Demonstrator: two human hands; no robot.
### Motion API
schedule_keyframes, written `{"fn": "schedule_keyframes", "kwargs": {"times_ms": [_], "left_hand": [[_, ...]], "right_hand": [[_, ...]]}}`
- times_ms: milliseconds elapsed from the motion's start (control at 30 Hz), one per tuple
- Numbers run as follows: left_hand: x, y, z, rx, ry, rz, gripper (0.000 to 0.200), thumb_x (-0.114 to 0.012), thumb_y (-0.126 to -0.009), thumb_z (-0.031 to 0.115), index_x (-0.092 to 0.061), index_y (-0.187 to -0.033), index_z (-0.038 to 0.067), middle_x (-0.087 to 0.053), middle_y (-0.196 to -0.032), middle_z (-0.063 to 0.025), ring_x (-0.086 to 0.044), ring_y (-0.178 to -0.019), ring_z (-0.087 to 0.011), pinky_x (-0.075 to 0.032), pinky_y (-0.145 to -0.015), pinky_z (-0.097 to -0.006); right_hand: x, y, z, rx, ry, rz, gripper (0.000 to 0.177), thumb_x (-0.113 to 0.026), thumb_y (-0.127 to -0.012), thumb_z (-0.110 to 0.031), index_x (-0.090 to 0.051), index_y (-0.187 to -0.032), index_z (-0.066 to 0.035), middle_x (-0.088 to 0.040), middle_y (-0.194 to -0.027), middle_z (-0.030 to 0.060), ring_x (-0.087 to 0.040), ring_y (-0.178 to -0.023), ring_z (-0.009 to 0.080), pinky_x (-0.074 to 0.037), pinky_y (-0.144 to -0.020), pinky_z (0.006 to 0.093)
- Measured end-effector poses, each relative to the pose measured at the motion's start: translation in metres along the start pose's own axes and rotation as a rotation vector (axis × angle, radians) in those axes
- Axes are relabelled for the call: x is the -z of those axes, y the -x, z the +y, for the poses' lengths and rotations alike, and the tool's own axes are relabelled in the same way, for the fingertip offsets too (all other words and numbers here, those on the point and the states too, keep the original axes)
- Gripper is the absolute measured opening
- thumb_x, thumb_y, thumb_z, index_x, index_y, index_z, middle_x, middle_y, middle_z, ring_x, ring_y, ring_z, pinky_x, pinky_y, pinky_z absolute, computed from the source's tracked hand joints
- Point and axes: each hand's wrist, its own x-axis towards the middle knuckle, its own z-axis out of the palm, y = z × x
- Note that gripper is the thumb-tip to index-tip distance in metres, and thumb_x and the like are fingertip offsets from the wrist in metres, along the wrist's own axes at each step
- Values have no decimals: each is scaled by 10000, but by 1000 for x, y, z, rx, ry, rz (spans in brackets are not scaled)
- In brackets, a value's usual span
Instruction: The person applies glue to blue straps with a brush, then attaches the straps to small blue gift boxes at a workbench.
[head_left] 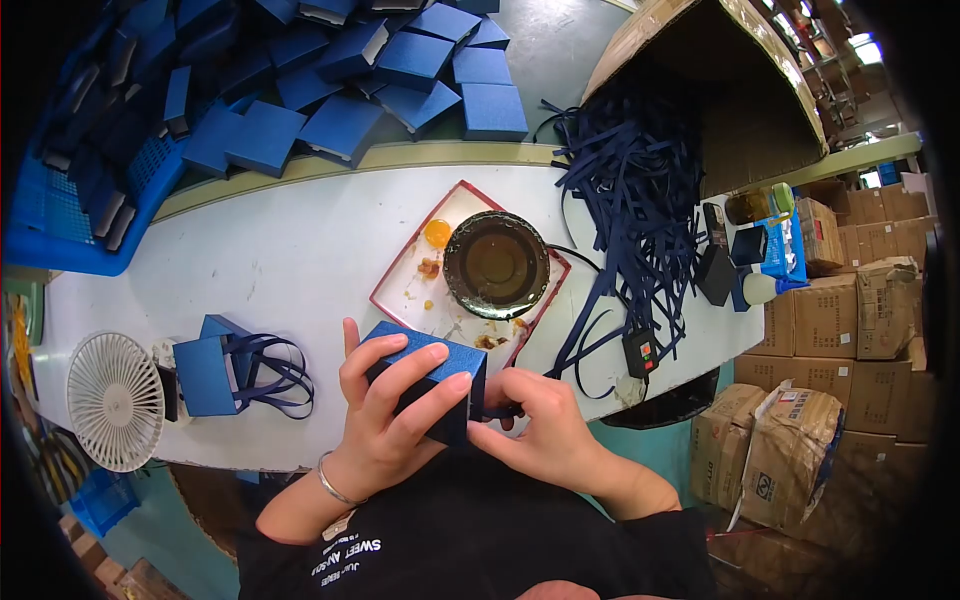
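Note:
My left hand [400, 395] is wrapped round a small blue box [455, 362], its fingers spread over the top and side. At the box's right side my right hand [530, 418] pinches a short piece of dark ribbon [503, 411] against it; the ribbon is mostly hidden by the fingers. Just beyond the box stands a round dark pot [496, 264] of brown liquid, on a stained white tray [400, 290] with a red rim. To the left, a blue box [207, 377] with dark ribbon loops [285, 375] lies on the white table.
A white fan [116, 401] stands at the left edge. Blue boxes [415, 60] pile up at the back, beside a blue crate [150, 175]. Dark ribbons [640, 180] spill from a carton [650, 40]. A cable runs from the pot, and a small controller [640, 352] lies at the right.

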Motion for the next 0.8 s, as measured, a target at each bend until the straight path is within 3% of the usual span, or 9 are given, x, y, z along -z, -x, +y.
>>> {"fn": "schedule_keyframes", "kwargs": {"times_ms": [100,300,400,433,567,800], "left_hand": [[0,0,2,-12,22,-8,701,-882,-620,200,-643,-1273,284,-570,-1371,-5,-446,-1300,-323,-204,-1201,-674],[-1,0,-1,-8,67,7,703,-892,-628,228,-642,-1285,258,-571,-1374,-16,-450,-1299,-330,-194,-1200,-671],[0,-2,0,38,53,-18,731,-905,-629,247,-629,-1306,239,-565,-1379,-24,-448,-1308,-333,-186,-1201,-660],[0,-2,0,51,57,-21,744,-909,-626,254,-624,-1313,234,-563,-1381,-27,-447,-1310,-334,-183,-1202,-656],[2,-2,-5,75,32,-23,802,-925,-593,225,-608,-1330,212,-556,-1384,-40,-446,-1317,-339,-170,-1204,-648],[5,7,-22,122,-56,-10,827,-922,-594,193,-574,-1344,177,-546,-1385,-63,-445,-1299,-366,-178,-1196,-657]], "right_hand": [[-5,-1,8,90,37,-3,219,-749,-886,-81,-568,-782,-12,-597,-678,140,-632,-581,288,-472,-520,375],[-4,3,11,66,56,-31,217,-786,-870,-116,-606,-811,-10,-618,-702,138,-637,-598,286,-491,-539,374],[-3,5,16,80,62,-34,235,-825,-845,-162,-670,-913,0,-674,-785,132,-674,-663,270,-532,-592,345],[-1,7,11,-20,-22,-49,334,-849,-825,-199,-703,-1044,6,-725,-916,131,-707,-754,239,-563,-666,327],[27,9,20,-56,-38,-104,406,-856,-816,-169,-702,-1153,-5,-740,-1033,130,-709,-836,204,-566,-751,313],[99,49,53,-275,-49,82,111,-796,-812,-34,-736,-889,19,-676,-820,59,-630,-797,148,-482,-750,279]]}}
